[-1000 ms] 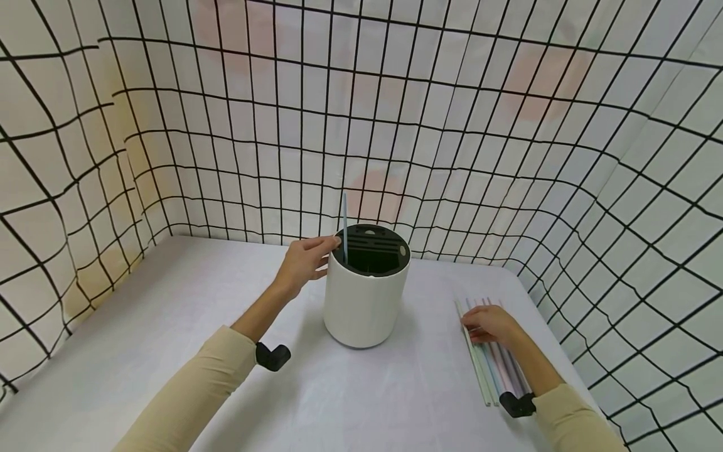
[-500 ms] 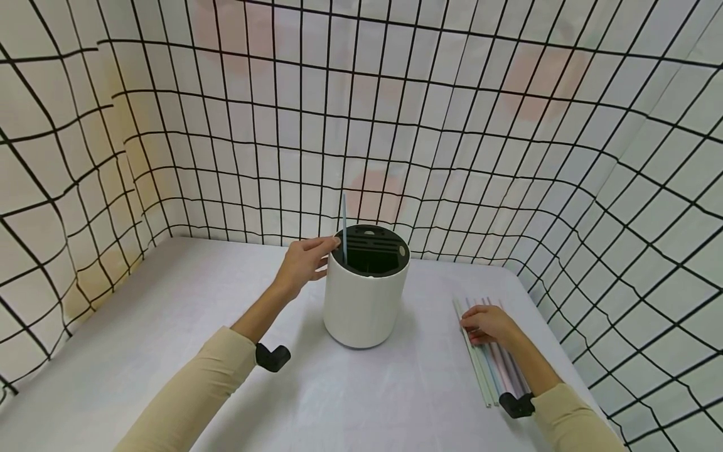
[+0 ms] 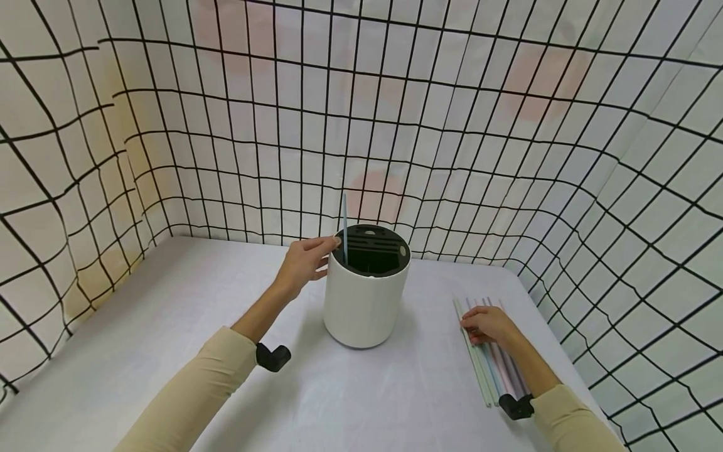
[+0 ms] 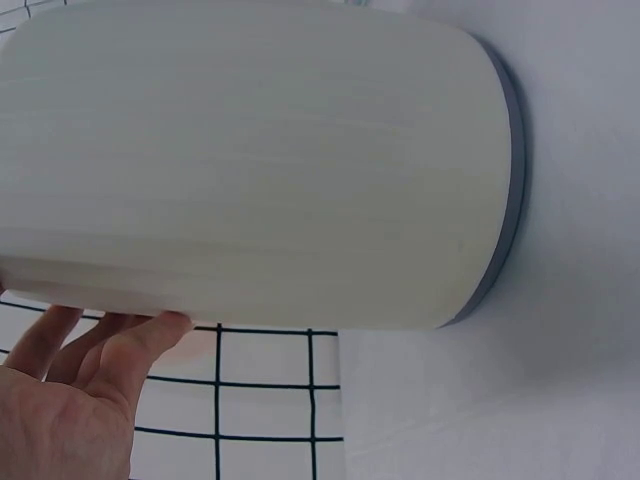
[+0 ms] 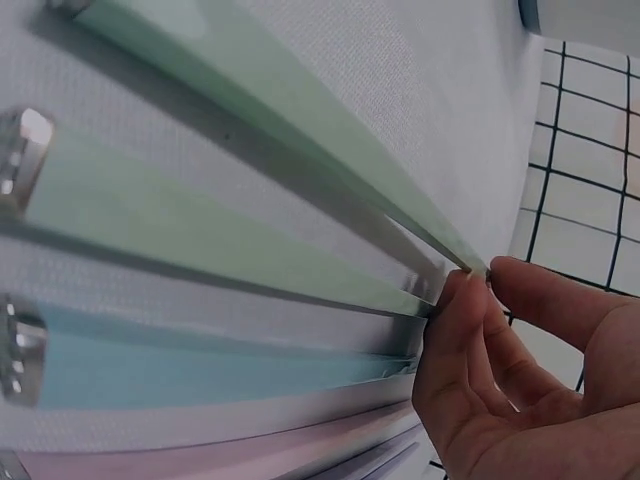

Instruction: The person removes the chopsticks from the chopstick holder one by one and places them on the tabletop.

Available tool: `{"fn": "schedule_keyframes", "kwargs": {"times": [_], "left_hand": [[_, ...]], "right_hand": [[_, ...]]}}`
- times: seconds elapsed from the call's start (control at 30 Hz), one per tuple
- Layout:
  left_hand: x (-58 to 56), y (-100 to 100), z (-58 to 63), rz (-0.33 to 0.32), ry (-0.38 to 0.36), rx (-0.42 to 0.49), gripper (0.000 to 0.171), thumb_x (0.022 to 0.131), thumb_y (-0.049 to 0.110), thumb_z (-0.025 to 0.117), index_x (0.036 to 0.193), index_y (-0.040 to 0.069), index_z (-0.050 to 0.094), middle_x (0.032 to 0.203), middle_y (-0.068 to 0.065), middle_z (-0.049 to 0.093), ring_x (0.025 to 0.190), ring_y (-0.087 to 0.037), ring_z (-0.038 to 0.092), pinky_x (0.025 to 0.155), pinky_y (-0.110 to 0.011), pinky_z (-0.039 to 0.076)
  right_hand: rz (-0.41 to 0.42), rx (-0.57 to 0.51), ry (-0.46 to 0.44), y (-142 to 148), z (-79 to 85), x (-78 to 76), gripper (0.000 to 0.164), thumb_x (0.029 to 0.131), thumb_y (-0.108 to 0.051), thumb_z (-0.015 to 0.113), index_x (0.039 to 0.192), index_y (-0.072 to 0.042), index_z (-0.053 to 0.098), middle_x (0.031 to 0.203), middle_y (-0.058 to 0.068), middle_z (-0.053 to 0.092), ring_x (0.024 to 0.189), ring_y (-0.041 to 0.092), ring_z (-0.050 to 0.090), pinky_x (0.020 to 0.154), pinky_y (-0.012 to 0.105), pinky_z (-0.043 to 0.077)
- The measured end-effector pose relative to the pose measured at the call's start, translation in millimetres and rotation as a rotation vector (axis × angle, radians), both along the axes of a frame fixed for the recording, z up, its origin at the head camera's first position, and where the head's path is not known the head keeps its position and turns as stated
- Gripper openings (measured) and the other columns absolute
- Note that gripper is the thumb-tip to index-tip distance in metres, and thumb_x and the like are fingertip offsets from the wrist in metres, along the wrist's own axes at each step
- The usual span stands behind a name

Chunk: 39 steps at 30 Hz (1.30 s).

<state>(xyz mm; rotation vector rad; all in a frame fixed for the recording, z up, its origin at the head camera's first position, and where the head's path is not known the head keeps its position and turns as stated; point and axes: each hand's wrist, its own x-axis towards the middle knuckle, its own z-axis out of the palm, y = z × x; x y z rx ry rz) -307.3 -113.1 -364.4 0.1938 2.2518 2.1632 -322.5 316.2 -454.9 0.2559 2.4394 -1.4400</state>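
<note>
A white round holder with a black slotted top stands upright on the table. One slim blue stick rises from its left compartment. My left hand grips the holder's left rim, thumb on top and bent fingers against the outer wall; the thumb is mostly hidden in the left wrist view. On the right, my right hand pinches the far end of the outermost pale green stick between thumb and fingertips. Beside it lie another green stick, a light blue stick and a pink stick.
A white cloth covers the table. Black wire grid panels enclose the back and both sides, with pale sheeting behind them. Darker purple sticks lie at the row's right, partly under my right forearm.
The far end of the outermost green stick has shifted very slightly left in my right hand. My left hand, the holder and the upright blue stick look the same.
</note>
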Motion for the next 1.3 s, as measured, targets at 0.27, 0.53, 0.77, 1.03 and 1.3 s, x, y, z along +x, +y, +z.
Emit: {"fn": "schedule_keyframes", "kwargs": {"times": [0.27, 0.53, 0.77, 1.03, 1.3], "left_hand": [[-1.0, 0.1, -0.3, 0.004, 0.001, -0.007, 0.055, 0.098, 0.047, 0.065, 0.138, 0.010, 0.063, 0.144, -0.010, 0.060, 0.133, -0.035, 0.056, 0.102, -0.050, 0.053], [-0.7, 1.3, 0.6, 0.009, 0.000, -0.010, 0.054, 0.098, 0.047, 0.066, 0.137, 0.010, 0.064, 0.142, -0.009, 0.062, 0.133, -0.034, 0.057, 0.101, -0.049, 0.054], [-1.4, 0.6, -0.2, 0.016, -0.002, -0.016, 0.053, 0.098, 0.047, 0.066, 0.136, 0.011, 0.065, 0.142, -0.007, 0.062, 0.133, -0.033, 0.058, 0.100, -0.047, 0.054], [-1.7, -0.3, -1.9, 0.017, -0.009, -0.007, 0.054, 0.097, 0.048, 0.066, 0.136, 0.011, 0.065, 0.141, -0.007, 0.063, 0.132, -0.032, 0.058, 0.100, -0.047, 0.055], [-1.1, -0.2, -1.4, 0.011, 0.004, 0.004, 0.054, 0.097, 0.048, 0.067, 0.137, 0.012, 0.065, 0.144, -0.007, 0.061, 0.132, -0.033, 0.058, 0.101, -0.047, 0.055]], "right_hand": [[-0.010, 0.016, 0.046, 1.2, 5.4, 0.6, 0.029, 0.093, -0.006, 0.069, 0.114, 0.011, 0.060, 0.082, 0.007, 0.066, 0.061, 0.012, 0.063, 0.056, 0.024, 0.057], [0.053, 0.096, 0.171, -4.2, 38.4, 4.4, 0.033, 0.100, -0.019, 0.064, 0.120, 0.007, 0.061, 0.105, 0.016, 0.070, 0.084, 0.020, 0.069, 0.072, 0.027, 0.062], [0.113, 0.138, 0.288, -35.2, 100.6, 5.8, 0.038, 0.102, -0.029, 0.063, 0.125, 0.001, 0.063, 0.115, 0.014, 0.070, 0.087, 0.013, 0.070, 0.090, 0.038, 0.061], [0.212, 0.077, 0.354, -97.8, 157.6, 14.8, 0.039, 0.101, -0.030, 0.064, 0.127, -0.001, 0.062, 0.122, 0.018, 0.067, 0.096, 0.020, 0.070, 0.103, 0.048, 0.054], [0.286, -0.002, 0.400, -159.1, 182.9, 15.1, 0.031, 0.098, -0.024, 0.070, 0.122, -0.004, 0.066, 0.117, 0.019, 0.070, 0.101, 0.029, 0.071, 0.094, 0.039, 0.060]]}}
